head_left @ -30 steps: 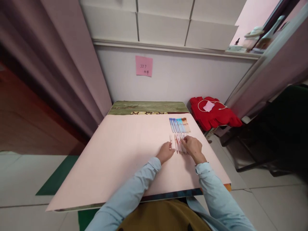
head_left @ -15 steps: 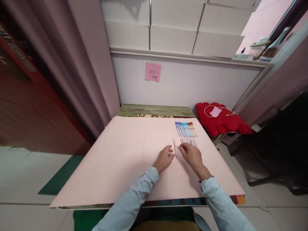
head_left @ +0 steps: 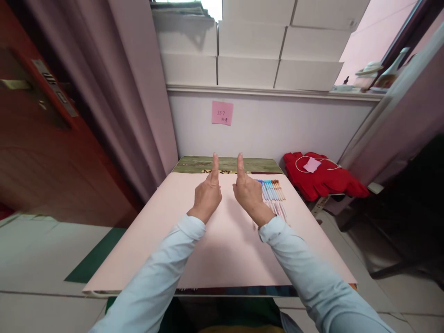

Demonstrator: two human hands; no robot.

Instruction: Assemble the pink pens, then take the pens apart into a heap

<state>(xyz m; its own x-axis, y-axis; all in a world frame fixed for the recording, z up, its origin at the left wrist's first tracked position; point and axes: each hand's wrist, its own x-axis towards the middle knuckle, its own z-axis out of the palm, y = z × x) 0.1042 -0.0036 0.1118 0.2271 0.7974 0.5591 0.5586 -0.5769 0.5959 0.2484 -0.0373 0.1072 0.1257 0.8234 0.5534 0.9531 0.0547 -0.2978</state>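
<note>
Pointing toward the far edge of the tabletop (head_left: 173, 217), the left hand (head_left: 207, 198) and the right hand (head_left: 248, 193) hang side by side, apart from each other! One finger on each stretches out straight, away from the thumb side, and I see nothing in either grasp. And the pens? Over by the far right corner lies the far row of pens (head_left: 274, 190), blue, turquoise and brown tops, lined up side by side. Just nearer, toward the right edge, sits the near row of pens (head_left: 281, 211), pale and pinkish, partly behind the right wrist. A small pen tip (head_left: 254, 226) peeks out left of the right cuff (head_left: 272, 228); whether that one is in line, I can't tell. Two rows look laid out, then; if any straightening is left, that arm hides it.
</note>
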